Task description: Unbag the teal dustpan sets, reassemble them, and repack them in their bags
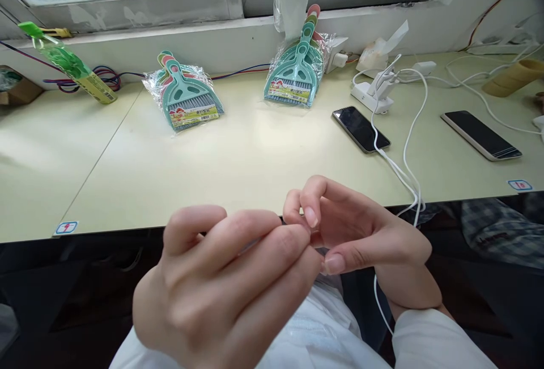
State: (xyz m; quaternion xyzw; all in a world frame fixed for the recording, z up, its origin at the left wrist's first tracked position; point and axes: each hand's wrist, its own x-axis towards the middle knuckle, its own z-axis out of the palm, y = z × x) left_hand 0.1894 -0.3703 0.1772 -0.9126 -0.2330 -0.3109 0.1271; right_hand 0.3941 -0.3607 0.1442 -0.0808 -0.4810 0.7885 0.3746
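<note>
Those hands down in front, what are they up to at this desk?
A person seated at the pale table has brought both hands together just below its edge. The left hand and right hand pinch something tiny and dark between the fingertips; it is too hidden to name. Farther back lie two packs of mini dustpan-and-brush sets, two phones and white charging cables.

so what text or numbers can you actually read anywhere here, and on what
Sticker at the right table edge: a number, perhaps "16", too blurred to be sure.
Sticker at the left table edge: a red mark, unreadable.
Labels on both dustpan packs: print too small.
Green bottle label: blurred.
</note>
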